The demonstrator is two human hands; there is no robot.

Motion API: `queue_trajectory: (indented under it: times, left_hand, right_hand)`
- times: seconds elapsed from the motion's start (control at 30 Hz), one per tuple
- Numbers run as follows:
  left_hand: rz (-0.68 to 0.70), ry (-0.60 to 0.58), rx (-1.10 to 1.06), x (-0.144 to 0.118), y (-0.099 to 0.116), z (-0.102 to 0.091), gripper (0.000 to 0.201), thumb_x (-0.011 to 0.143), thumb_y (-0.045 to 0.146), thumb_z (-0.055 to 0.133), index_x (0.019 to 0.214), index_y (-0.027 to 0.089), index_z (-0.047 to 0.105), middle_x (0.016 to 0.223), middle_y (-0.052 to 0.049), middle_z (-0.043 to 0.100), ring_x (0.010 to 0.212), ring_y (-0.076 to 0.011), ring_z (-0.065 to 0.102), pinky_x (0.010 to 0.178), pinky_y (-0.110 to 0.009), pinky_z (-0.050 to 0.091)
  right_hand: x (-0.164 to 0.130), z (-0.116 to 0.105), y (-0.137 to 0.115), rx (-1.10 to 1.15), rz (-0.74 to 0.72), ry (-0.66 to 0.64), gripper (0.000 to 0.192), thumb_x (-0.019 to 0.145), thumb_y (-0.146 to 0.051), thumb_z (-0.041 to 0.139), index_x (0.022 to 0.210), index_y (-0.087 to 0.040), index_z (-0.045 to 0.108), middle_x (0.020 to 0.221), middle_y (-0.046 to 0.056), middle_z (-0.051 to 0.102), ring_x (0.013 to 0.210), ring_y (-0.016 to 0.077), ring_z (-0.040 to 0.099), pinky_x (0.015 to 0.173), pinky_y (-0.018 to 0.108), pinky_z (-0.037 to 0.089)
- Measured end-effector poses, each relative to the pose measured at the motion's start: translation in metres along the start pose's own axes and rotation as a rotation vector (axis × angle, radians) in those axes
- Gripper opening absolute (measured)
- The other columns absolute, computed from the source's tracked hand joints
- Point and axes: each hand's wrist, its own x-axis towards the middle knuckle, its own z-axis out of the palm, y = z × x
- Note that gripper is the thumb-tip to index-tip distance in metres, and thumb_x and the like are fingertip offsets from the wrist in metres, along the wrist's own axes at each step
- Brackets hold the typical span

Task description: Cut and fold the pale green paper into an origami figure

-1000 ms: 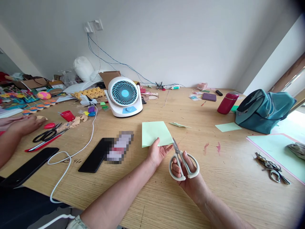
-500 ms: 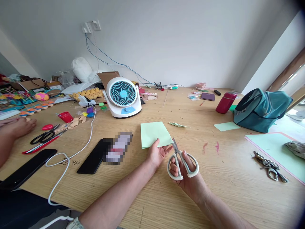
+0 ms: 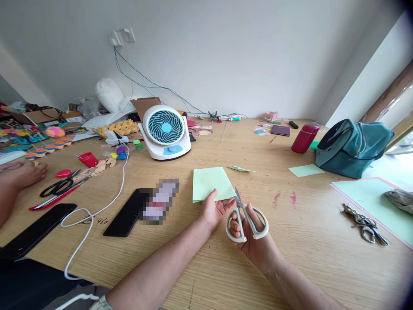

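Note:
Between the thumb and fingers of my left hand (image 3: 213, 212) is folded light green paper (image 3: 211, 183), held by its near edge above the table. My right hand (image 3: 256, 247) grips a pair of scissors (image 3: 239, 209) with white handles, thumb and fingers through the loops. The handles are spread, and the blades point up and away at the paper's right corner. Whether the blades have paper between them I cannot tell. Just beyond the paper lies a small folded green piece (image 3: 240, 168).
A white fan (image 3: 166, 133) stands behind the paper. To the left lie a black phone (image 3: 124, 215), black scissors (image 3: 60, 186) and another person's hand (image 3: 27, 174). On the right are a red flask (image 3: 304, 138), a teal bag (image 3: 351, 150), keys (image 3: 364, 224) and green sheets (image 3: 380, 206).
The green paper has shifted and turned slightly to the right in my left hand, its corner closer against the scissor blades. My right hand keeps nearly the same place.

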Motion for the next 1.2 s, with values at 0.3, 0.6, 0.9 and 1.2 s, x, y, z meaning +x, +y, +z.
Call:
queue_trajectory:
  times: [0.3,0.6,0.9,1.2]
  left_hand:
    - [0.011,0.034,0.015,0.001,0.000,-0.001,0.037,0.099,0.030,0.039,0.118,0.003,0.058,0.089,-0.015,0.074,0.071,-0.0199,0.072,0.075,-0.032,0.057]
    - [0.029,0.015,0.033,0.002,0.000,-0.002,0.038,0.098,0.027,0.041,0.121,0.002,0.057,0.095,-0.017,0.074,0.077,-0.0214,0.072,0.077,-0.033,0.056]
    - [0.007,0.002,0.045,0.001,0.001,-0.002,0.040,0.098,0.028,0.038,0.120,0.001,0.058,0.100,-0.018,0.073,0.077,-0.0203,0.072,0.077,-0.031,0.056]
    - [-0.079,-0.076,0.043,-0.028,-0.016,0.015,0.043,0.098,0.028,0.038,0.129,0.001,0.053,0.112,-0.020,0.070,0.097,-0.0240,0.071,0.081,-0.032,0.057]
  right_hand:
    - [0.000,0.003,0.001,0.052,-0.039,0.062,0.040,0.080,-0.051,0.071,0.074,-0.012,0.068,0.055,0.001,0.052,0.050,0.0080,0.043,0.046,0.018,0.037]
    - [-0.004,0.005,0.005,-0.011,-0.061,0.035,0.040,0.086,-0.053,0.063,0.079,-0.013,0.067,0.059,0.002,0.055,0.052,0.0092,0.046,0.048,0.020,0.036]
    - [-0.003,0.006,0.004,-0.047,-0.045,-0.003,0.044,0.085,-0.059,0.060,0.077,-0.017,0.067,0.064,0.003,0.053,0.057,0.0129,0.045,0.053,0.025,0.035]
    - [-0.051,0.015,0.014,-0.124,-0.115,0.078,0.047,0.091,-0.061,0.049,0.081,-0.018,0.066,0.064,0.004,0.055,0.059,0.0147,0.047,0.058,0.028,0.037]
